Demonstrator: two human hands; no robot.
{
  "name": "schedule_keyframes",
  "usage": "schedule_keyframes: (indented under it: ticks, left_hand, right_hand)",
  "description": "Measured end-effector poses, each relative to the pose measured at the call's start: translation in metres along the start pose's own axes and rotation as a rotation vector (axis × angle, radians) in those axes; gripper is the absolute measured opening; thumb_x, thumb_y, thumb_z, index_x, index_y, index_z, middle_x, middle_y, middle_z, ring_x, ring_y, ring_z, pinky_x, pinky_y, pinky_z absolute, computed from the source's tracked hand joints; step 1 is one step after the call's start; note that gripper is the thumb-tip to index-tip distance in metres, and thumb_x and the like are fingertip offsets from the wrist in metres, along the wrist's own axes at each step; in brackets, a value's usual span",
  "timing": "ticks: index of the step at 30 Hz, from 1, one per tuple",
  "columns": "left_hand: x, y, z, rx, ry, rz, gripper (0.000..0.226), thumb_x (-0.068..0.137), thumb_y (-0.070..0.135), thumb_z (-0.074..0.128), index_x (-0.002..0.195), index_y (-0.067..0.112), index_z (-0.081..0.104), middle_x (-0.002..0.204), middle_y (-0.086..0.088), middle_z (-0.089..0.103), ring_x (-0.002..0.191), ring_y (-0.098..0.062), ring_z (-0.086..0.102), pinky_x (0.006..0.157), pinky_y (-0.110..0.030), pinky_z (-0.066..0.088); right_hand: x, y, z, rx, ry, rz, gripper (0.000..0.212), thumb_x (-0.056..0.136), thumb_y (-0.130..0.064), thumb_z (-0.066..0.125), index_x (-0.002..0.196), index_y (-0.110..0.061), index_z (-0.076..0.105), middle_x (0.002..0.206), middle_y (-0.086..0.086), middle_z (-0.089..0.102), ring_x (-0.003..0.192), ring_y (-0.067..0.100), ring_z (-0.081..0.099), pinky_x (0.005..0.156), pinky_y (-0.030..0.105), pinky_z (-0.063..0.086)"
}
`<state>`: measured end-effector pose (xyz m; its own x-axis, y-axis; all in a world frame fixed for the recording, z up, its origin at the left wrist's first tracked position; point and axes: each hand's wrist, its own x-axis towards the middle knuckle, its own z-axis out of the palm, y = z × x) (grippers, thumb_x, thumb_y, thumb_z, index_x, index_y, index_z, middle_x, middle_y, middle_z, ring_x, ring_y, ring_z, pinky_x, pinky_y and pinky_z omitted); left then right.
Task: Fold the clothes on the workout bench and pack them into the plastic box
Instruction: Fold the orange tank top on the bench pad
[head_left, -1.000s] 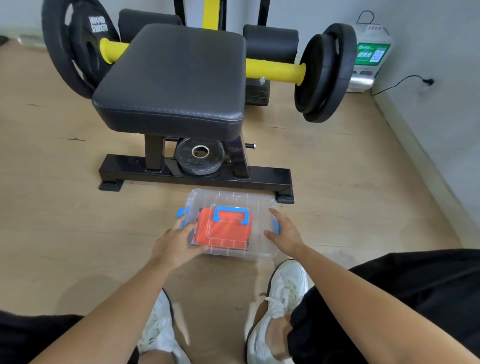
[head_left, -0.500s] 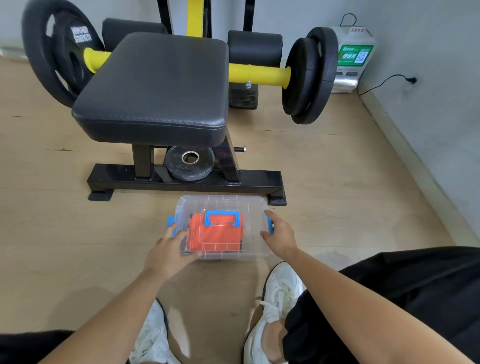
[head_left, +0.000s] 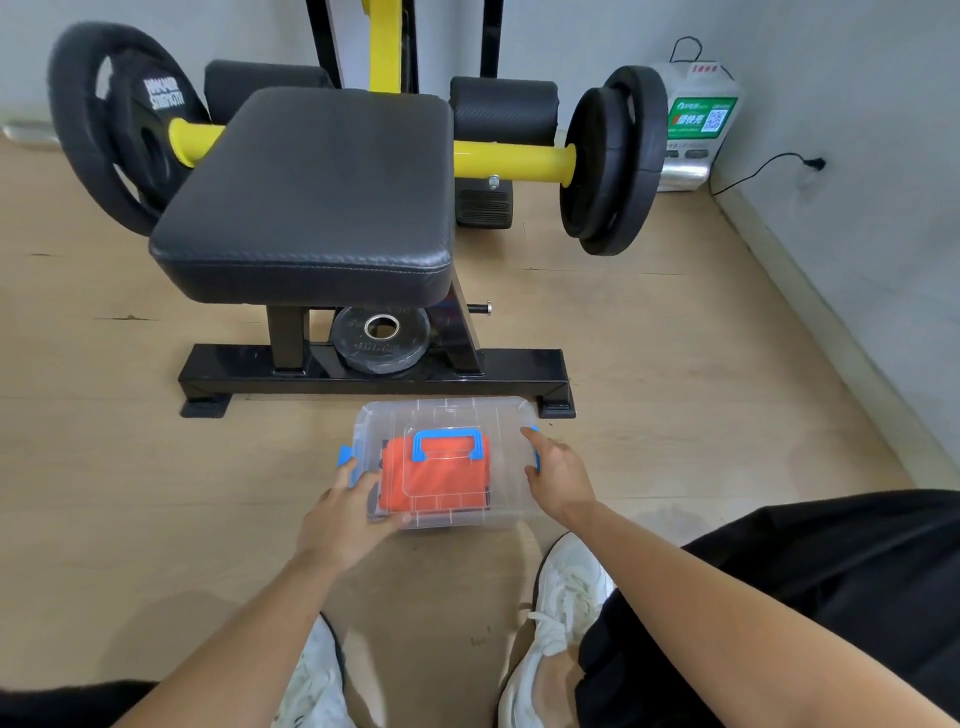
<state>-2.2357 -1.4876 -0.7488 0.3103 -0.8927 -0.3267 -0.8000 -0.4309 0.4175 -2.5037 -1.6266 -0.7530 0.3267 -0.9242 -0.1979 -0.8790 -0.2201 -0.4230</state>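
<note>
No shift: fingers (head_left: 347, 475) round plastic box (head_left: 457, 415)

**Weights and a wall unit at the edge of the room**

A large black weight plate (head_left: 111, 124) with white lettering sits on the left end of a yellow bar (head_left: 511, 160). Two black plates (head_left: 615, 161) sit pressed together on its right end. A small black plate (head_left: 363, 347) with a metal-ringed hole lies flat, low over the wooden floor (head_left: 675, 364). Against the grey wall (head_left: 857, 130) stands a white box (head_left: 693, 119) with a green label and a QR code, perhaps a charging unit. A black cable (head_left: 763, 170) runs beside it up the wall.
</note>
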Motion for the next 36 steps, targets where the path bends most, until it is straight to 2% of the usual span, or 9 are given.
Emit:
schedule_keyframes:
  ticks: [4, 7, 9, 12, 15, 18, 21, 24, 36]
  left_hand:
    - [0.003, -0.004, -0.001, -0.031, 0.017, 0.009, 0.072, 0.083, 0.063, 0.066, 0.144, 0.032, 0.046, 0.161, 0.003, 0.021, 0.132, -0.025, 0.052, 0.097, -0.039, 0.048]
    - [0.006, -0.012, -0.003, -0.033, 0.076, 0.018, 0.061, 0.089, 0.054, 0.065, 0.143, 0.03, 0.049, 0.157, 0.007, 0.031, 0.12, -0.023, 0.06, 0.089, -0.037, 0.051]
    - [0.008, -0.018, -0.004, -0.025, 0.128, 0.032, 0.063, 0.089, 0.047, 0.067, 0.145, 0.025, 0.048, 0.155, 0.005, 0.035, 0.123, -0.025, 0.058, 0.091, -0.038, 0.051]
    - [0.013, -0.02, -0.004, -0.082, 0.172, 0.005, 0.07, 0.087, 0.039, 0.071, 0.148, 0.019, 0.044, 0.154, -0.001, 0.039, 0.132, -0.026, 0.05, 0.101, -0.039, 0.047]
    - [0.019, -0.022, -0.003, -0.196, 0.117, -0.171, 0.084, 0.086, 0.046, 0.07, 0.155, 0.018, 0.031, 0.154, -0.005, 0.04, 0.138, -0.029, 0.042, 0.108, -0.04, 0.041]
    - [0.021, -0.025, -0.002, -0.388, 0.009, -0.318, 0.078, 0.085, 0.049, 0.071, 0.149, 0.017, 0.038, 0.139, -0.003, 0.057, 0.128, -0.03, 0.054, 0.104, -0.038, 0.045]
    - [0.019, -0.028, -0.001, -0.528, 0.021, -0.28, 0.045, 0.083, 0.04, 0.075, 0.122, 0.023, 0.06, 0.108, 0.002, 0.071, 0.102, -0.023, 0.068, 0.092, -0.04, 0.054]
    - [0.018, -0.027, 0.0, -0.512, 0.09, -0.219, 0.049, 0.076, 0.041, 0.078, 0.12, 0.027, 0.06, 0.104, 0.004, 0.069, 0.089, -0.016, 0.067, 0.085, -0.04, 0.057]
    - [0.015, -0.025, 0.0, -0.224, 0.155, -0.066, 0.054, 0.086, 0.03, 0.07, 0.138, 0.024, 0.055, 0.117, 0.002, 0.056, 0.103, -0.022, 0.064, 0.086, -0.039, 0.054]
  right_hand:
    - [-0.004, -0.01, 0.003, -0.177, 0.015, -0.169, 0.06, 0.091, -0.032, 0.061, 0.146, -0.027, 0.039, 0.155, 0.007, 0.035, 0.135, 0.034, 0.035, 0.111, 0.043, 0.033]
    - [-0.011, -0.028, 0.013, -0.233, -0.115, -0.355, 0.061, 0.089, -0.051, 0.055, 0.145, -0.034, 0.037, 0.158, -0.002, 0.027, 0.142, 0.029, 0.024, 0.113, 0.05, 0.023]
    - [-0.014, -0.033, 0.024, -0.286, -0.193, -0.37, 0.056, 0.088, -0.06, 0.045, 0.14, -0.038, 0.043, 0.159, -0.004, 0.023, 0.145, 0.033, 0.018, 0.115, 0.056, 0.016]
    - [-0.013, -0.033, 0.029, -0.324, -0.222, -0.335, 0.047, 0.092, -0.057, 0.047, 0.136, -0.038, 0.049, 0.161, -0.003, 0.017, 0.148, 0.035, 0.011, 0.118, 0.057, 0.012]
    - [-0.012, -0.033, 0.025, -0.309, -0.225, -0.341, 0.045, 0.092, -0.055, 0.051, 0.134, -0.039, 0.051, 0.161, -0.004, 0.018, 0.148, 0.034, 0.012, 0.118, 0.057, 0.013]
    - [-0.013, -0.032, 0.026, -0.305, -0.224, -0.348, 0.044, 0.093, -0.057, 0.049, 0.134, -0.04, 0.051, 0.162, -0.004, 0.016, 0.148, 0.034, 0.01, 0.118, 0.057, 0.013]
    - [-0.014, -0.032, 0.027, -0.3, -0.214, -0.36, 0.044, 0.093, -0.057, 0.05, 0.133, -0.04, 0.05, 0.162, -0.003, 0.016, 0.149, 0.034, 0.01, 0.118, 0.057, 0.013]
    - [-0.014, -0.033, 0.025, -0.303, -0.214, -0.356, 0.045, 0.093, -0.059, 0.049, 0.133, -0.04, 0.05, 0.162, -0.004, 0.016, 0.149, 0.033, 0.011, 0.119, 0.057, 0.013]
    - [-0.015, -0.035, 0.025, -0.297, -0.229, -0.343, 0.045, 0.093, -0.061, 0.048, 0.133, -0.042, 0.051, 0.162, -0.004, 0.017, 0.149, 0.031, 0.01, 0.119, 0.057, 0.012]
